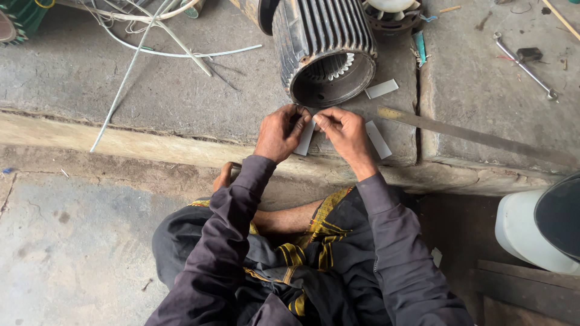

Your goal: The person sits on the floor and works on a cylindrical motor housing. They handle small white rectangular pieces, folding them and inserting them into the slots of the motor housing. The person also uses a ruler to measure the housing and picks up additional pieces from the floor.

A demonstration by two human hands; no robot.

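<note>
A ribbed black motor stator housing (320, 42) lies on its side on a raised concrete slab (181, 90), its open end facing me. Just below that opening, my left hand (280, 131) and my right hand (345, 134) meet, both pinching a small white insulation paper strip (305, 139). The strip hangs down between my fingers. Another white strip (378, 139) lies on the slab beside my right hand, and a third strip (382, 89) rests near the housing's rim.
A long flat metal bar (477, 137) lies across the slab at right. A wrench (523, 65) sits farther back right. White wires (151, 36) trail at the back left. A white container (541, 226) stands at the right edge. My crossed legs are below.
</note>
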